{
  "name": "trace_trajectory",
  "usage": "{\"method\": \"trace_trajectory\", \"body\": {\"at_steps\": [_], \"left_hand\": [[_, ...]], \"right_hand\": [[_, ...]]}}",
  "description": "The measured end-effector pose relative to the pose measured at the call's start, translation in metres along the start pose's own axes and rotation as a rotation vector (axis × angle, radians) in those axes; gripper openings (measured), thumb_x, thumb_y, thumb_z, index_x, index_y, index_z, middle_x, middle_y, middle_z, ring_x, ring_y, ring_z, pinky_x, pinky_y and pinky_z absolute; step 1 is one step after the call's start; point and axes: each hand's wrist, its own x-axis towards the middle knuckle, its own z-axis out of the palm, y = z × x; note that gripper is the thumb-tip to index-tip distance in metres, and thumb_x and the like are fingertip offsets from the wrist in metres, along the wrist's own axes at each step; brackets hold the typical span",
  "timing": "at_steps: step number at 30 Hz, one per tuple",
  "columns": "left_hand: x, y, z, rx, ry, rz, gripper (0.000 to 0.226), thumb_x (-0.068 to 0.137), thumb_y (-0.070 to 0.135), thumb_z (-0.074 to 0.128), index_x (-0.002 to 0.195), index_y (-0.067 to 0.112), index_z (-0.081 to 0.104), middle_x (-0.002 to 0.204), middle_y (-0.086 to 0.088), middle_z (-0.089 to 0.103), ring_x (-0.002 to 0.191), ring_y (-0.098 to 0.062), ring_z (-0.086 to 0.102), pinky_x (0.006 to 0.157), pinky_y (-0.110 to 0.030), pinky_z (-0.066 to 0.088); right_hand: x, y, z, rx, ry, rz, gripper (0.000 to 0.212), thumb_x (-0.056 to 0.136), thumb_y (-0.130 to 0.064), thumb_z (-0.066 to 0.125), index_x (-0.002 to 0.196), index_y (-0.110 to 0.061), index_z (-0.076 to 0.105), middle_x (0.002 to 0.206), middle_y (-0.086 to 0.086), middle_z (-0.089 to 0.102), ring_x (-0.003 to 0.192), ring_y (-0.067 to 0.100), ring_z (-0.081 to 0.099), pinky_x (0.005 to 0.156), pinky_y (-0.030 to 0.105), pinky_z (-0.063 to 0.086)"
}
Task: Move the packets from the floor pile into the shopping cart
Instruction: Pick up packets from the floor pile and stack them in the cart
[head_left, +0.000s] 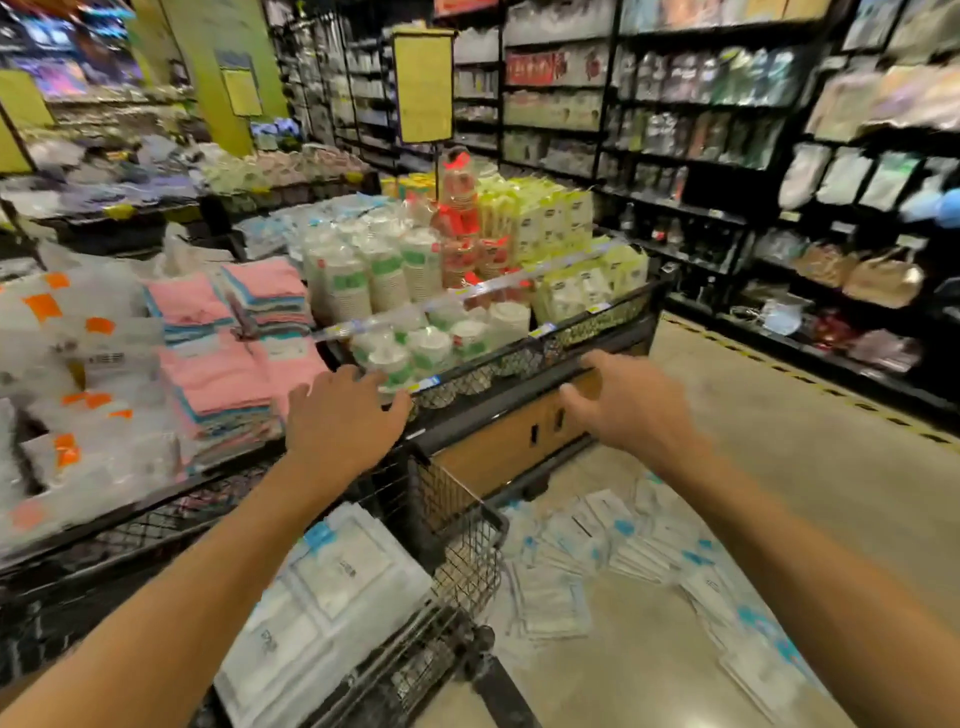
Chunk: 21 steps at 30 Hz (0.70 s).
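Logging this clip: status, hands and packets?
Left hand and right hand open, holding nothing. Some packets in cart, pile on floor. Nothing blocking.

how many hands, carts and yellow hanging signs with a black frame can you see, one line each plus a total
hands: 2, left and right, both empty
shopping cart: 1, with packets inside
yellow sign on a black frame: 1
total: 4
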Motion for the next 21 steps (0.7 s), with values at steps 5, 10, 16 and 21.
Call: {"method": "trace_trajectory", "body": {"at_steps": [5,10,16,21], "left_hand": [[-0.009,0.079,0.006,-0.043,-0.015,0.149,0.053,0.098,0.060,0.036,0.132,0.029,0.061,0.131,-0.007,0.063,0.121,-0.032,0.057,0.100,-0.048,0.046],[-0.008,0.164,0.015,-0.020,-0.038,0.265,0.062,0.097,0.066,0.025,0.132,0.029,0.060,0.128,-0.006,0.064,0.116,-0.031,0.060,0.099,-0.050,0.048],[-0.004,0.288,0.040,-0.044,-0.056,0.381,0.064,0.097,0.067,0.026,0.140,0.031,0.056,0.139,-0.002,0.061,0.123,-0.029,0.058,0.100,-0.051,0.049],[-0.007,0.376,0.066,-0.082,-0.088,0.443,0.058,0.099,0.063,0.033,0.141,0.029,0.056,0.145,-0.004,0.056,0.128,-0.030,0.054,0.104,-0.051,0.045]], "right_hand": [[-0.039,0.081,-0.024,-0.019,0.029,0.179,0.056,0.097,-0.060,0.052,0.138,-0.024,0.058,0.120,0.005,0.072,0.110,0.030,0.067,0.095,0.045,0.055],[-0.063,0.165,-0.037,-0.033,0.069,0.273,0.057,0.097,-0.058,0.054,0.141,-0.022,0.058,0.115,0.005,0.074,0.105,0.028,0.068,0.089,0.042,0.057],[-0.082,0.286,-0.053,-0.049,0.075,0.386,0.058,0.095,-0.059,0.055,0.141,-0.024,0.058,0.120,0.006,0.073,0.112,0.030,0.066,0.091,0.045,0.056],[-0.094,0.380,-0.062,-0.095,0.079,0.476,0.058,0.095,-0.057,0.058,0.141,-0.022,0.057,0.116,0.007,0.074,0.110,0.032,0.066,0.088,0.046,0.056]]}}
